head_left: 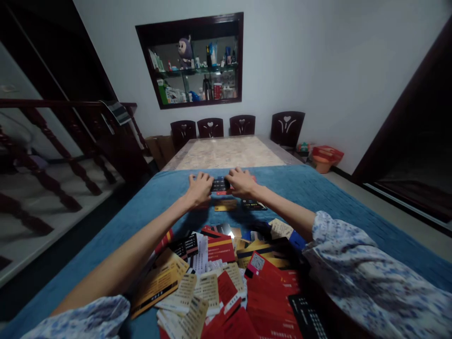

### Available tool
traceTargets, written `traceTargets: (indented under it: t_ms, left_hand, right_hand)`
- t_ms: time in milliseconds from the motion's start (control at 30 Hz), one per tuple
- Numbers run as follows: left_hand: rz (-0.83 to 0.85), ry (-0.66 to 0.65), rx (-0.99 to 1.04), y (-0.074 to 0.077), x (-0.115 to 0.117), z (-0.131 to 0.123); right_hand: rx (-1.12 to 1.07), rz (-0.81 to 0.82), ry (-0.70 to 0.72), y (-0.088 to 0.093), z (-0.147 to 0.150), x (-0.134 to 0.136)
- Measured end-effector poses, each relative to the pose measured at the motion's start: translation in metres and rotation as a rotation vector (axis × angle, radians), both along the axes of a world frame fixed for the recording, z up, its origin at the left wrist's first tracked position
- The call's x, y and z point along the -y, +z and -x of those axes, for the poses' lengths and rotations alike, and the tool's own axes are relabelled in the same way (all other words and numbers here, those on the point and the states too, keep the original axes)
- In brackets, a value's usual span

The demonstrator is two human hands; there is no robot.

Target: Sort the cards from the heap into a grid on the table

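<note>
Both my arms reach far out over a blue cloth [318,188] on a long table. My left hand [199,187] and my right hand [242,182] are closed on the two ends of one black card [220,183], held low over the cloth. A red card edge shows just under it. Nearer to me lie a yellow card [226,205] and another black card [253,205], flat on the cloth. Close to my body is a loose heap of several red, yellow, black and white cards [226,278].
Beyond the cloth the marble tabletop [226,153] is bare, with several dark chairs [286,127] at its far end. A wall niche [194,61] holds bottles and a toy. A stair railing [63,136] runs on the left; a red basin [326,155] sits on the floor at right.
</note>
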State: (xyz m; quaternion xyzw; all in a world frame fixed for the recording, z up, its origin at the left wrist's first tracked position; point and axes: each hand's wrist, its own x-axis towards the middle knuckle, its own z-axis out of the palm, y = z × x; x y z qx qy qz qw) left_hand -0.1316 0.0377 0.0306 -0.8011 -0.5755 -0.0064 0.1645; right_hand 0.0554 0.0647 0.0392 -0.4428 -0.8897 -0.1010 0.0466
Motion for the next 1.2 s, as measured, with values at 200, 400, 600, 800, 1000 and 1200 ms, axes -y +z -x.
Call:
traceTargets:
  t_ms: [200, 400, 600, 800, 1000, 1200]
  left_hand:
    - [0.020, 0.057, -0.015, 0.001, -0.012, 0.017]
    - [0.046, 0.100, -0.033, -0.001, -0.026, 0.032]
    - [0.057, 0.123, -0.009, -0.004, -0.045, 0.043]
    - [0.084, 0.151, -0.020, -0.008, -0.069, 0.051]
    - [0.133, 0.168, -0.020, -0.012, -0.089, 0.055]
    - [0.209, 0.179, 0.023, -0.022, -0.106, 0.059]
  right_hand:
    - [0.013, 0.016, 0.016, 0.002, 0.022, -0.016]
    - [0.017, 0.042, 0.029, -0.004, 0.042, -0.036]
    - [0.008, 0.049, 0.022, -0.008, 0.057, -0.056]
    - [0.011, 0.072, 0.002, -0.006, 0.069, -0.068]
    - [0.014, 0.104, -0.024, -0.017, 0.076, -0.087]
    - [0.036, 0.138, -0.058, -0.029, 0.082, -0.101]
